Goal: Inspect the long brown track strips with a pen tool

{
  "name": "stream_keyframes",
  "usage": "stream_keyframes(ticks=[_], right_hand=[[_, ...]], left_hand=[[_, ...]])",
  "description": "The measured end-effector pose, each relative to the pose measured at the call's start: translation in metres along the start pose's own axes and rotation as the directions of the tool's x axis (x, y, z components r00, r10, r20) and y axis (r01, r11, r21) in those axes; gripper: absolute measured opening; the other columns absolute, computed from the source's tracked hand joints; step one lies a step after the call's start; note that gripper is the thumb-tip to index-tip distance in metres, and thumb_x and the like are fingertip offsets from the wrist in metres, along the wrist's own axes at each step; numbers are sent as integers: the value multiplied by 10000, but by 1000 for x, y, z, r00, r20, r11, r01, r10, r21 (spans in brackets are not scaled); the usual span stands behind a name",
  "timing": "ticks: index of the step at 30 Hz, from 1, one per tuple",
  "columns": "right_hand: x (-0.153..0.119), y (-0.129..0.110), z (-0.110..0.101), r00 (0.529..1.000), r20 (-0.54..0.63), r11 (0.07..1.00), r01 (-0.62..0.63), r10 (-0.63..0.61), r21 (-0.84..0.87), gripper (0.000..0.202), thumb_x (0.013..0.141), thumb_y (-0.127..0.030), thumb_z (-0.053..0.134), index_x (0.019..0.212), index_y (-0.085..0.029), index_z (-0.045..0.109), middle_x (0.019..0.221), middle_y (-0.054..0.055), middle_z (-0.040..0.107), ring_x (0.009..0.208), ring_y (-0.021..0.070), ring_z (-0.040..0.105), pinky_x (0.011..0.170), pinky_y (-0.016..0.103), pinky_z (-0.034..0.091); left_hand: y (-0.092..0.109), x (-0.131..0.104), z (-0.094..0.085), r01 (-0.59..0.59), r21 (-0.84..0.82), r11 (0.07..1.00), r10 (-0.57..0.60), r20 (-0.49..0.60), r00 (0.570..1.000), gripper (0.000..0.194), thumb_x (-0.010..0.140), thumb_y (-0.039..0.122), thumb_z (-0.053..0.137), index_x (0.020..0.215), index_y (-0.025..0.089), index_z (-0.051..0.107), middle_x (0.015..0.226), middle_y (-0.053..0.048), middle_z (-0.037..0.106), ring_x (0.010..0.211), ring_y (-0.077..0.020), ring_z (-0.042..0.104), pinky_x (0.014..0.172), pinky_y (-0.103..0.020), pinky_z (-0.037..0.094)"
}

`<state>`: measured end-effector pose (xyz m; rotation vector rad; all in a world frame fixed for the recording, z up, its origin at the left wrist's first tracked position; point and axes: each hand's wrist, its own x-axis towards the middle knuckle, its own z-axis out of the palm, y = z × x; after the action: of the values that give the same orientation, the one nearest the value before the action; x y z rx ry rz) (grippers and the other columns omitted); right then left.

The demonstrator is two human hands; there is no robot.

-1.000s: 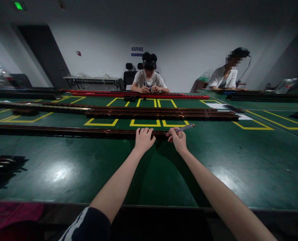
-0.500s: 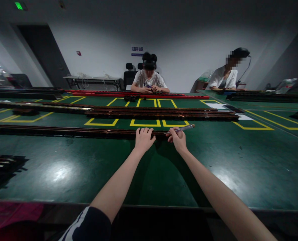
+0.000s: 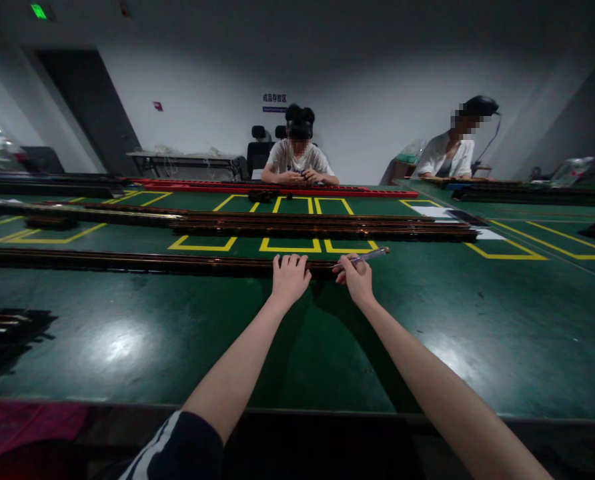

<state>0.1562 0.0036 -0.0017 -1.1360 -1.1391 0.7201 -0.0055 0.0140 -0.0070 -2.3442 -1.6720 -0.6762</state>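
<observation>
A long bundle of dark strips (image 3: 127,262) runs from the left edge of the view to just in front of me. My left hand (image 3: 290,279) lies over it near its right end, fingers on top and somewhat apart. Beside it on the right, my right hand (image 3: 353,275) is closed around a clear pen-like tool (image 3: 372,255). The tool slants, its brownish end up to the right and its other end low at the strips' right end. Whether that end touches the strips I cannot tell.
The green table (image 3: 457,320) bears yellow tape outlines. Beyond my hands lies another dark strip bundle (image 3: 327,225), then a red rail (image 3: 217,186). A dark stack (image 3: 7,327) lies at the near left. One person (image 3: 300,160) sits opposite, another (image 3: 447,153) at the right.
My left hand has shifted very slightly to the right along the strips. The right hand and its tool have barely moved.
</observation>
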Motion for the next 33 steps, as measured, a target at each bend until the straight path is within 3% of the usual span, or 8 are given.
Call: stream_keyframes(ticks=[11,20,33], right_hand=[[3,6,-1,998,59,998,29,-26,-48,452,743,-617,621,730,-170,558,624,32,662,397,98,549,365,197,426],[-1,0,-1,998,59,997,37,-33,-74,426,767,-589,613,740,-167,565,630,34,654,416,101,555,387,202,436],[0,1,-2,996,78,997,52,-48,-52,510,722,-680,603,754,-172,573,660,41,661,435,104,561,393,223,461]], left_hand=[[2,-1,-2,1,-20,1000,-1,9,1000,380,914,264,385,1227,180,584,1224,-111,628,1164,-273,532,1095,-547,287],[2,-1,-3,-6,-25,1000,6,6,1000,394,911,254,383,1246,198,585,1236,-105,626,1182,-276,523,1098,-559,289],[2,-1,-3,5,-7,1000,-5,2,1000,418,897,198,367,1257,167,578,1249,-121,620,1190,-277,520,1099,-555,295]])
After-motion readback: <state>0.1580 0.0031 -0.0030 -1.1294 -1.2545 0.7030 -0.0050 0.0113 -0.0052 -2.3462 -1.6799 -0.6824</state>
